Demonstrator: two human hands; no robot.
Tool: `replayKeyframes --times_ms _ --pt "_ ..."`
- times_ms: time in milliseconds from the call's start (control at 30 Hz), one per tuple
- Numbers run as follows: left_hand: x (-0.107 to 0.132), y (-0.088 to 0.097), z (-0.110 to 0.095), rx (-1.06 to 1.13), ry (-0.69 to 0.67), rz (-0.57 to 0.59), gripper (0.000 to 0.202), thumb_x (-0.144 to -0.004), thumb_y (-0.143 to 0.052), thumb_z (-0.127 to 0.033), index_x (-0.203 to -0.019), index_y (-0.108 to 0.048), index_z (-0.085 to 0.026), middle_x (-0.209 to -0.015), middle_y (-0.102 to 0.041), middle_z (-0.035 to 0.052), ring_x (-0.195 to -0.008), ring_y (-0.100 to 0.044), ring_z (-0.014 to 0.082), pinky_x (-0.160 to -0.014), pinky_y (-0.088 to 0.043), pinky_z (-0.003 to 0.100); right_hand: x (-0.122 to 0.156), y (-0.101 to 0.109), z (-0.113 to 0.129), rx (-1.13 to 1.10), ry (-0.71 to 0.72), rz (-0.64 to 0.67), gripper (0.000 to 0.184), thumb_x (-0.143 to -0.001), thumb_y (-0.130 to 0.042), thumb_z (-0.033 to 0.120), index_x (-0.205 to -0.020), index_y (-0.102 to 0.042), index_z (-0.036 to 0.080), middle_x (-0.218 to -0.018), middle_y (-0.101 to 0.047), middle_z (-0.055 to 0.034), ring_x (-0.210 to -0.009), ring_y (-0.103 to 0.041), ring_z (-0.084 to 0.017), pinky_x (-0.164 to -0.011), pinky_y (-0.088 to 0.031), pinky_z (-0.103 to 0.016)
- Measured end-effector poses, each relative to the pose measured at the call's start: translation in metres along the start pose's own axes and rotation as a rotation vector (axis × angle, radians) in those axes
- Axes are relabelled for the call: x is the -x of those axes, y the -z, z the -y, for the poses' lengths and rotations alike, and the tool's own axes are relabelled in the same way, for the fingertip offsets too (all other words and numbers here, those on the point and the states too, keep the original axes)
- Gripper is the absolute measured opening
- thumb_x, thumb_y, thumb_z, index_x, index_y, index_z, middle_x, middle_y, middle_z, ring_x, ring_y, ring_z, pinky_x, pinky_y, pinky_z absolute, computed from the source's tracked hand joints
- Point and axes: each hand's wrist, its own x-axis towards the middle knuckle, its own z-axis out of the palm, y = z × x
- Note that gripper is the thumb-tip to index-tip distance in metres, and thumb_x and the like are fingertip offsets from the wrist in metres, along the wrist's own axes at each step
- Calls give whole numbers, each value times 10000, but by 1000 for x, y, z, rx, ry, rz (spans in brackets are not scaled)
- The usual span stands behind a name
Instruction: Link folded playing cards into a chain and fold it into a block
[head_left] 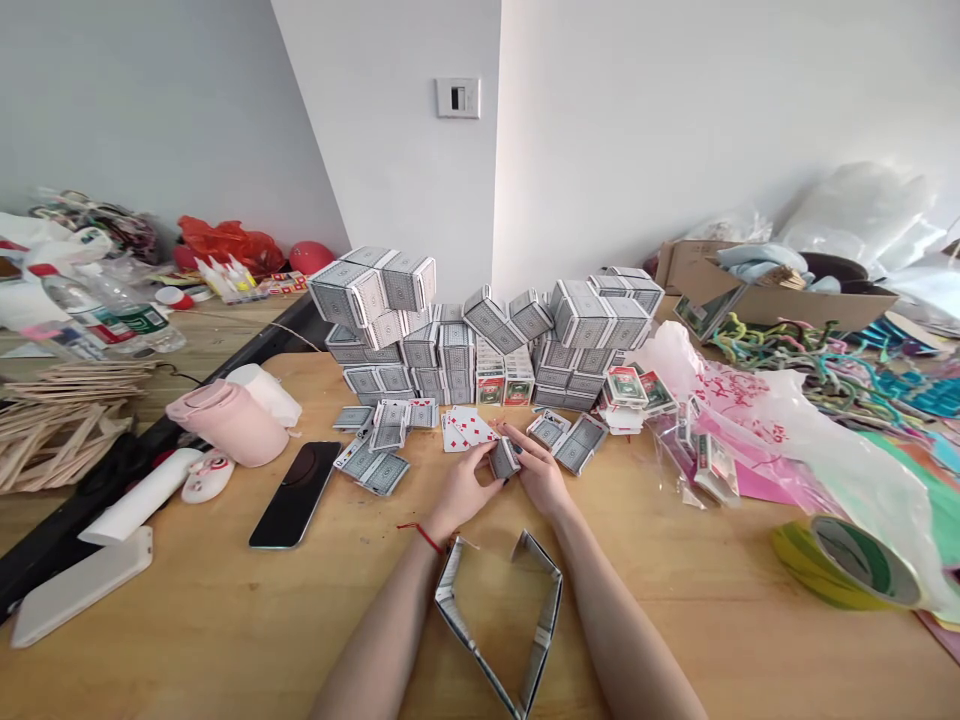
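Observation:
Both hands meet at the middle of the wooden table [225,610] around a small stack of playing cards [504,458]. My left hand [461,492], with a red string at the wrist, closes on the stack's left side. My right hand [538,470] pinches it from the right. Just behind them a few cards lie face up [465,428], showing red pips. Between my forearms stands a low four-sided frame of cards set on edge [499,620]. A big pile of grey card packs [480,330] rises against the wall.
A black phone [295,494] lies left of the hands, with loose card stacks [375,462] beside it. A pink bottle [229,420], white cases and wooden sticks [60,420] fill the left. Plastic bags [750,420], a tape roll [847,560] and a cardboard box [780,285] crowd the right.

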Motion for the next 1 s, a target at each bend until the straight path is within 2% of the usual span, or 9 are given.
replayKeyframes --times_ms 133,200,267,433,733,1000 --pt "-1 0 3 -197 -91 -58 545 -696 -594 -136 -1211 -432 -205 -1238 -501 104 -1121 -493 218 -947 -419 415 -4 2 -9 1 -54 -100 374 -648 -666 313 -1014 -640 238 -1060 -640 -27 -996 -561 -228 -898 -399 -364" --pt "-1 1 4 -279 -125 -99 548 -693 -593 -133 -1210 -428 -207 -1233 -501 97 -1136 -478 216 -953 -413 417 -5 2 -13 35 -69 -85 294 -664 -651 366 -910 -677 207 -967 -668 -39 -939 -580 -225 -861 -421 -348" --pt "-2 1 5 -344 -150 -131 553 -692 -591 -130 -1213 -421 -212 -1221 -508 89 -1142 -470 213 -956 -411 416 -6 1 -14 66 -88 -59 294 -672 -631 422 -825 -691 178 -883 -678 -52 -898 -588 -227 -830 -436 -339" --pt "-1 3 1 -417 -179 -133 542 -701 -572 -113 -1212 -421 -214 -1208 -516 79 -1151 -457 204 -973 -389 410 -5 2 -13 154 -111 -63 336 -640 -652 457 -777 -688 153 -760 -671 -49 -839 -591 -226 -790 -452 -335" --pt "0 4 -1 -391 -168 -142 537 -687 -570 -87 -1190 -441 -224 -1182 -527 73 -1126 -469 212 -960 -393 426 -4 2 -16 334 1 -94 407 -676 -609 471 -943 -677 170 -819 -687 -48 -777 -610 -225 -765 -464 -368" --pt "-1 3 -1 -374 -178 -151 540 -673 -584 -75 -1174 -454 -229 -1170 -534 62 -1118 -478 203 -968 -389 398 -2 0 -14 418 57 -139 377 -693 -587 459 -919 -684 173 -817 -695 -47 -766 -615 -224 -725 -463 -340"
